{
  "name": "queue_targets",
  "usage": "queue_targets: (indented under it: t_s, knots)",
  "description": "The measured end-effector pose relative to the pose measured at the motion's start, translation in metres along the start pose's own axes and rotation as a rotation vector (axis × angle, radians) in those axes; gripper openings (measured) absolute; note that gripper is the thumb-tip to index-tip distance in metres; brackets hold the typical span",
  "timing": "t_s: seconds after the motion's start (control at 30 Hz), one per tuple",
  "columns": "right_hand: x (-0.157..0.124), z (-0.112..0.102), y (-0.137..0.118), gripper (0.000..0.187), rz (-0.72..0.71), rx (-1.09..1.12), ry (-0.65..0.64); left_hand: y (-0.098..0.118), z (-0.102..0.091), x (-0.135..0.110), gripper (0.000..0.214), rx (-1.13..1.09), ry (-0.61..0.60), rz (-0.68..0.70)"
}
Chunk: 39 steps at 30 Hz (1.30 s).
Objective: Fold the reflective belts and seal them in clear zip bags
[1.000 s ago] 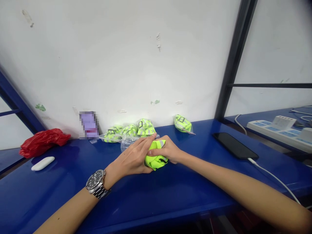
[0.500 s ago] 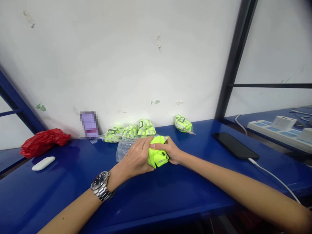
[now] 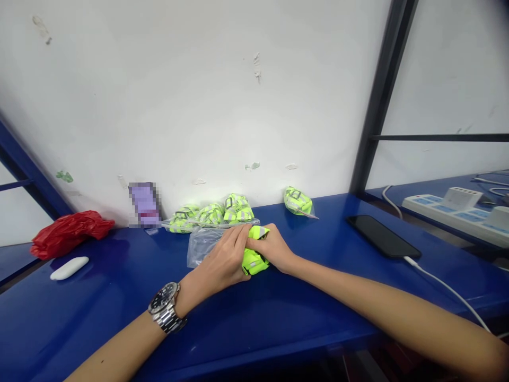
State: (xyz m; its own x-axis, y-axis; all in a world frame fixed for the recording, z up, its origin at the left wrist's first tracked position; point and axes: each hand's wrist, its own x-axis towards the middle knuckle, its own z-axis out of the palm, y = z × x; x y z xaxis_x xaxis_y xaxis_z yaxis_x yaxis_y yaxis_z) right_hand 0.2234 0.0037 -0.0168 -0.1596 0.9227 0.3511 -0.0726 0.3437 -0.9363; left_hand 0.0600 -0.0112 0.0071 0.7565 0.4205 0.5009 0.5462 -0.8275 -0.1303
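While the left hand (image 3: 222,255) and right hand (image 3: 271,247) pressed together, they clamped a yellow reflective bundle (image 3: 254,263) between them, low on the blue table (image 3: 99,313). A clear plastic bag (image 3: 201,246) lay just beside it, and more yellow packets (image 3: 210,215) sat near the wall behind.
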Motion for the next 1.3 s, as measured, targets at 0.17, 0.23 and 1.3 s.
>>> queue_targets:
  t_s: [0.17, 0.23, 1.3]
  knots:
    - [0.002, -0.012, -0.015, 0.032, 0.272, 0.346, -0.309, -0.010, -0.001, 0.000, 0.088, -0.004, 0.028, 0.018]
    - [0.002, -0.019, -0.018, 0.045, 0.361, 0.403, -0.488, -0.014, 0.000, -0.002, 0.088, -0.012, 0.039, 0.001]
    - [-0.002, -0.002, -0.010, 0.031, 0.021, 0.025, -0.249, -0.011, -0.006, 0.001, 0.099, 0.034, -0.004, 0.022]
